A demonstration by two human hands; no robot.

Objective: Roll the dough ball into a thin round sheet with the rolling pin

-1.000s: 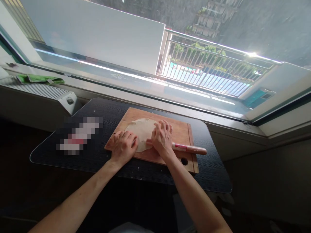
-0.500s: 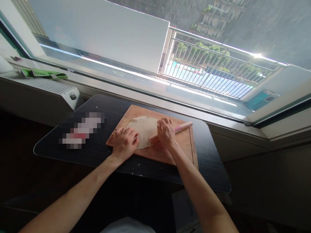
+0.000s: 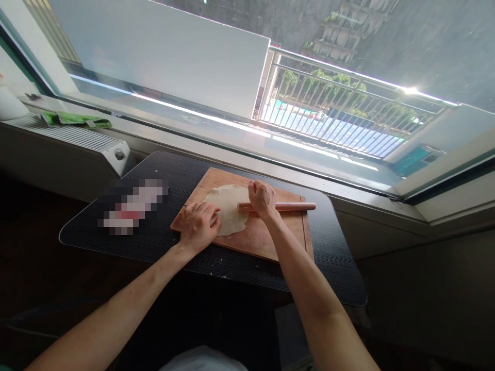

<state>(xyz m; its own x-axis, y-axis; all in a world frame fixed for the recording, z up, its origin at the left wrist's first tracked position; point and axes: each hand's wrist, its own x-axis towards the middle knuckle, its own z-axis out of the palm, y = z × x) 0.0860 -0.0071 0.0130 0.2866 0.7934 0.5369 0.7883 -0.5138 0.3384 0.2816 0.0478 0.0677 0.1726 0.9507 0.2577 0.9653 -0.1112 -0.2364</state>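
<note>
A flat, pale sheet of dough (image 3: 231,208) with an uneven round edge lies on a wooden board (image 3: 266,242). At its left near edge is my left hand (image 3: 200,224), fingers curled over the dough and thumb close to them; the fingertips are partly hidden. My right hand (image 3: 263,198) is wrapped around a smooth pinkish-brown rolling pin (image 3: 296,206) near its left end. The pin's left tip sits over the dough's right edge, and the rest of it reaches rightward across the board.
The board rests on a black table (image 3: 154,247) with rounded corners and small white crumbs. A blurred-out item (image 3: 133,208) lies on its left. Beyond stand a radiator (image 3: 112,154) with a green cloth (image 3: 77,120) on top, and a large window with a railing (image 3: 328,108) outside.
The rolling pin has swung from a slant to nearly level, its left end lifting away from the near side. My right hand turned with it; my left hand has barely moved.
</note>
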